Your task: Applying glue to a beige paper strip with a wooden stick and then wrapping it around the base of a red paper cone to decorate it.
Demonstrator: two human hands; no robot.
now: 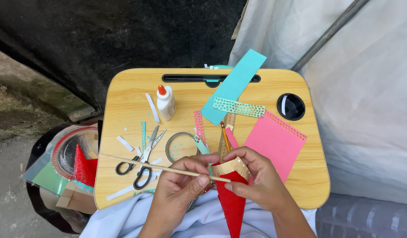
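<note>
We see one wooden lap desk [124,94] with rounded corners; at its 6 o'clock edge our right hand [259,180] pinches one red paper cone [232,200] (fringed tan band round its rim), thumb on the band. Our left hand [181,184] grips one thin wooden stick [137,162], its tip touching the band. At 9 o'clock lie one pair of scissors [141,164], at 11 one glue bottle [166,103].
</note>
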